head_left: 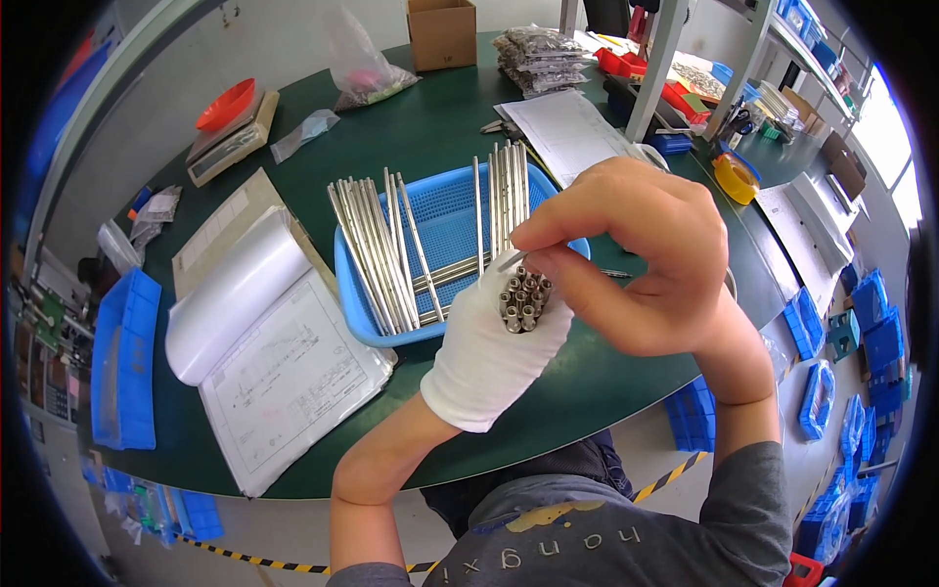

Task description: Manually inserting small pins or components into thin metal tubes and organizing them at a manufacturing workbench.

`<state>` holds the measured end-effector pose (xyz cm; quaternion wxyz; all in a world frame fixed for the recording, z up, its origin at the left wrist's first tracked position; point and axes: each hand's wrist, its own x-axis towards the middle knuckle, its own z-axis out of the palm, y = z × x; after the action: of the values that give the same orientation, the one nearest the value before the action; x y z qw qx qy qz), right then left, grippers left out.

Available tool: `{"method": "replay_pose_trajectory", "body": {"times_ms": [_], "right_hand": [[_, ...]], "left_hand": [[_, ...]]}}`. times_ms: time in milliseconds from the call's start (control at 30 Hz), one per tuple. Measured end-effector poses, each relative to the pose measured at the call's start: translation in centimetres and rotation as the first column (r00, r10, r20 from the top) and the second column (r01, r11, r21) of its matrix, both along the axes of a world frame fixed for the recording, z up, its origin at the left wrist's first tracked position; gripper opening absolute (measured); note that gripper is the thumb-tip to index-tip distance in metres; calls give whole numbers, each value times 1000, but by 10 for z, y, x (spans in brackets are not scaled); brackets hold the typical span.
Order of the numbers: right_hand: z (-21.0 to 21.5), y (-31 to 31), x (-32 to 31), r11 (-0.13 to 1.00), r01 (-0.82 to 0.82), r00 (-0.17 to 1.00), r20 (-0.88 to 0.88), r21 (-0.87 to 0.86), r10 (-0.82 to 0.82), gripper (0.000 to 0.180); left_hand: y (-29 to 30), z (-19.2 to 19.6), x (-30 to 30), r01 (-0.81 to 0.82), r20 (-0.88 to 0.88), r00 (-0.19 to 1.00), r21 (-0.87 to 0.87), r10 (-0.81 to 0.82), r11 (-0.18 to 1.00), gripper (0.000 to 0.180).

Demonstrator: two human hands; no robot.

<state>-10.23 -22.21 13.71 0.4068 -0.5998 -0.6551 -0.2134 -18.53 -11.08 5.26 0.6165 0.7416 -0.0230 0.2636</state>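
Observation:
My left hand (484, 367), in a white glove, is closed round a bundle of thin metal tubes (523, 301) whose open ends point up at me. Just above those ends, my bare right hand (660, 259) pinches thumb against forefinger. A thin silvery sliver shows at the fingertips; what it is I cannot make out. Behind the gloved hand stands a blue plastic basket (354, 311). Long metal rods lean in its left side (377, 256), and more rods (507, 191) stand at its right. A few others lie across the basket's bottom.
Drawings on a clipboard (289, 377) lie at left beside a blue bin (127, 362). A scale with a red dish (227, 106), a clear bag (367, 68), a cardboard box (442, 34) and stacked bags of parts (541, 61) stand farther back. Yellow tape (736, 178) sits at right.

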Motion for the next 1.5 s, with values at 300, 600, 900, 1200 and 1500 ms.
{"method": "replay_pose_trajectory", "body": {"times_ms": [300, 600, 900, 1200, 1500], "right_hand": [[3, -9, -1, 990, -55, 992, -121, -128, 40, 14], [2, -5, -2, 993, -70, 993, -101, -97, 60, 13], [-1, 5, 0, 982, -105, 973, -222, -155, 68, 12], [3, 2, -6, 999, -21, 990, -139, -24, 17, 14], [2, -3, -6, 994, -70, 990, -126, -84, 59, 15]], "left_hand": [[1, -1, 2, 44, -35, 998, -115, -49, 992, 16], [2, -10, 3, 86, -18, 996, -172, -91, 981, 18], [1, -4, 2, -31, 87, 996, 2, 31, 1000, 23], [1, -2, 2, -12, -23, 1000, 53, 14, 998, 22], [1, -6, 2, 43, 47, 998, -80, -39, 996, 26]]}}
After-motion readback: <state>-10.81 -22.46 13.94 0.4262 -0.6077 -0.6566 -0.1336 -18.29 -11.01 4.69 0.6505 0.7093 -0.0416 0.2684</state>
